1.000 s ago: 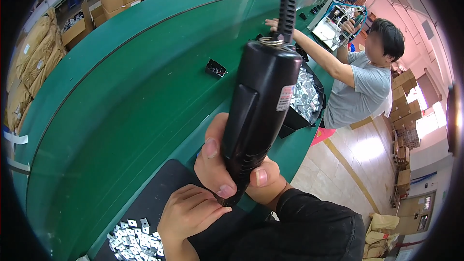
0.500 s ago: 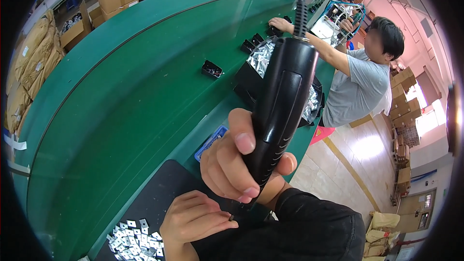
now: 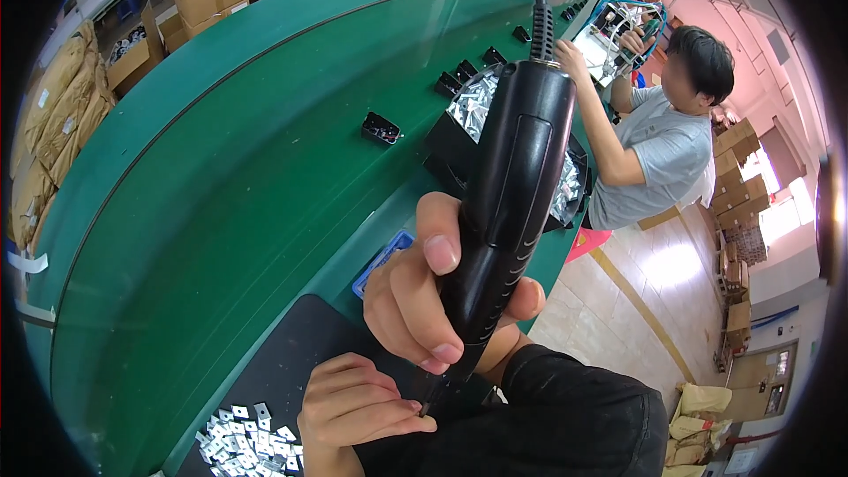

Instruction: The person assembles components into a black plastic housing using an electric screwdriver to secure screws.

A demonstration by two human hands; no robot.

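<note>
Near the black mat point(image 3: 305, 344), the right hand point(image 3: 408, 302) has its grip clamped around a black corded tool point(image 3: 514, 168), which slants down to the left hand point(image 3: 358, 402). Good work here likely calls for a steady left wrist and the tool's axis kept in line with those fingertips. The tool's tip is lost among dark cloth and fingers; whether the left grip pinches anything, I cannot tell. The tool's body also masks part of a black bin point(image 3: 453, 143).
</note>
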